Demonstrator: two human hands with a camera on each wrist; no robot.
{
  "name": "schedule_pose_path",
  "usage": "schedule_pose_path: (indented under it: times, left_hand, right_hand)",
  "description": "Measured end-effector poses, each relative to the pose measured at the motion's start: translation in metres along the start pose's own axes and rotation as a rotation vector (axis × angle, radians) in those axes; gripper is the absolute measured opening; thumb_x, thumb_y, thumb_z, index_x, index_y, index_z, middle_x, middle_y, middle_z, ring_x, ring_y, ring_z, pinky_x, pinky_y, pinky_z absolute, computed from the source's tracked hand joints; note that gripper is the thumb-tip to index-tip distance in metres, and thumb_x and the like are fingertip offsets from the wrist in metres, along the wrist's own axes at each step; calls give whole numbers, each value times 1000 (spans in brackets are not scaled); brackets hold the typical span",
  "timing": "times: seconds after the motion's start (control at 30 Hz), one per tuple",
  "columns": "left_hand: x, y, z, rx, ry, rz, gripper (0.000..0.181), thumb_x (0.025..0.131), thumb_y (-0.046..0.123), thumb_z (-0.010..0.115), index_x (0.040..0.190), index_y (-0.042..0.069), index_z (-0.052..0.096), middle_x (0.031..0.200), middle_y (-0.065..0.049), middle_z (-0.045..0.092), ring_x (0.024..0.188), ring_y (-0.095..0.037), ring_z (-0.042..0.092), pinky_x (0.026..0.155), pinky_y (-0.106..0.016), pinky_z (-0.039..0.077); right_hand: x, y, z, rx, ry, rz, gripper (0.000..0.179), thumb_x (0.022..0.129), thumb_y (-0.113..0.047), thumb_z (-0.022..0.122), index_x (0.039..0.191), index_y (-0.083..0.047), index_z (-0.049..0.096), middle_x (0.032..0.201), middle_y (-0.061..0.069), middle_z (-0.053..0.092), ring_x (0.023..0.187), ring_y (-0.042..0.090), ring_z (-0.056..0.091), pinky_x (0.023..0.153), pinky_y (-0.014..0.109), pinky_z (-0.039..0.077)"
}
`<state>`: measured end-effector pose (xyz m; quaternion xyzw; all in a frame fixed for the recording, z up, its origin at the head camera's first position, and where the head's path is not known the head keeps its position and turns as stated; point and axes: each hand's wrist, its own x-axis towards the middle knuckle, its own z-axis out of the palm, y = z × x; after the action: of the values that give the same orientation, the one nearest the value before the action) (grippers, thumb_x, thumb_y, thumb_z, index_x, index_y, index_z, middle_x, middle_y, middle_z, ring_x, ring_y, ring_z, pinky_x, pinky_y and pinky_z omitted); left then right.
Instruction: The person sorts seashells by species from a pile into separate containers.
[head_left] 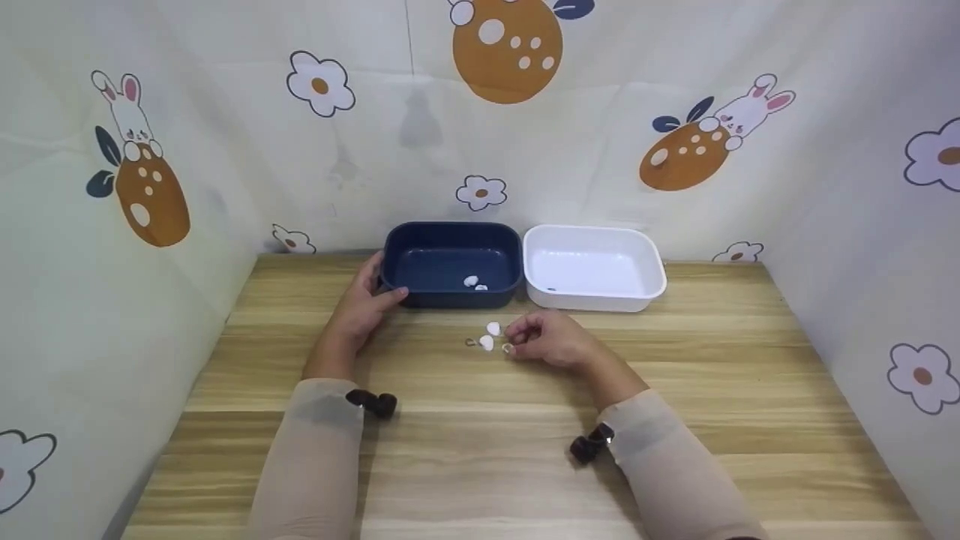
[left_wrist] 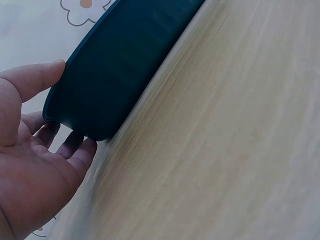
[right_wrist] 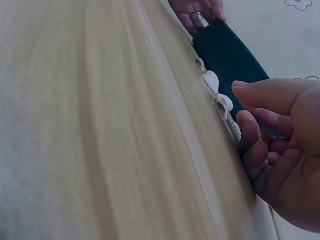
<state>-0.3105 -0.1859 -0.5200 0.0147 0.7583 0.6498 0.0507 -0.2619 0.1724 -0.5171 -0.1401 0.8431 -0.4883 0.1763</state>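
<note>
We can't see all of one white shell (head_left: 481, 287): the dark blue tray (head_left: 450, 301) hides its bottom. The dark speck (head_left: 552, 289) in the white tray (head_left: 592, 304) is too small for us to name. In the right wrist view, the top edge cuts off the left hand (right_wrist: 196, 7).

Rabbit-printed cloth (head_left: 592, 142) behind a wood-grain table (head_left: 480, 450)

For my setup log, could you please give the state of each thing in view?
Dark blue bin: upright, uncovered, two small white pieces inside
White bin: upright, uncovered
Loose shells: lying on the table
Left grip: holding the dark blue bin's end
Right grip: thumb and fingers apart, beside the loose shells
</note>
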Motion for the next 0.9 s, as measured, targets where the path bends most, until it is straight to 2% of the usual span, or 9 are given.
schedule_pose_path:
  times: [0.33,0.6,0.9]
  left_hand:
    - [0,0,-1,-29,-15,-18,91,99,15,75,173,21,21,181,-4,20,169,-27,16,138,-44,13]
    - [2,0,-1,-34,-19,-26,92,100,13,74,173,21,19,182,-3,17,169,-25,13,139,-41,11]
    - [1,2,-1,-35,-15,-30,90,99,13,75,172,21,22,181,-3,19,169,-23,14,139,-42,11]
  right_hand:
    - [1,0,4,-159,10,-49,23,86,-14,88,107,-8,81,95,2,77,85,6,64,79,19,54]
    - [1,-1,6,-213,17,-57,20,86,-15,88,105,-10,83,92,-1,76,84,5,63,80,23,54]
    - [1,-1,6,-230,23,-51,18,86,-14,87,104,-11,83,92,0,77,84,6,64,81,24,55]
